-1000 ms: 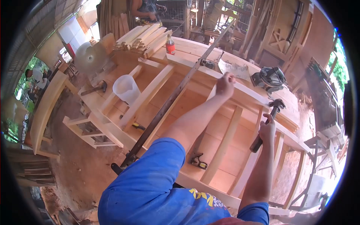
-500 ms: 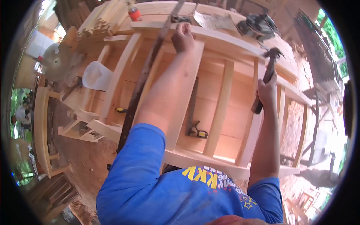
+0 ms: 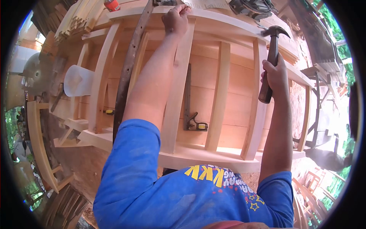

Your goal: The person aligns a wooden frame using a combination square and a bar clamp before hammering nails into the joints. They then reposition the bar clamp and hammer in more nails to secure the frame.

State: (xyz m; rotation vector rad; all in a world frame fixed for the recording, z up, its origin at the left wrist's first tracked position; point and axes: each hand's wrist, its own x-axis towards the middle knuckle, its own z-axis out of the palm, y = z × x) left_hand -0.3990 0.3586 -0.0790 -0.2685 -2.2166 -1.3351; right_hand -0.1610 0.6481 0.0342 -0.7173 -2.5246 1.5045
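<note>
My right hand (image 3: 275, 74) grips the dark handle of a claw hammer (image 3: 273, 57), its head up and the claw pointing right. It is held above the right part of a pale wooden frame (image 3: 213, 157) with several crosspieces. My left hand (image 3: 176, 20) is closed at the far rail (image 3: 225, 22) of that frame, by the end of a wide crosspiece (image 3: 180, 86). Its fingertips are pinched together; what they hold, if anything, is too small to make out. A long dark metal bar (image 3: 131, 63) lies across the frame left of my left forearm.
A combination square (image 3: 196, 124) lies inside the frame. Left of it are a white plastic container (image 3: 78, 81) and a yellow-black tool (image 3: 109, 112). At the back stand a corded power tool (image 3: 253, 8), a paper sheet (image 3: 206, 4), a red-labelled bottle (image 3: 112, 5) and stacked wood strips (image 3: 78, 19).
The view has shifted, so the frame sits higher and further left. My right hand has tipped the hammer more upright. My left hand stays closed at the far rail.
</note>
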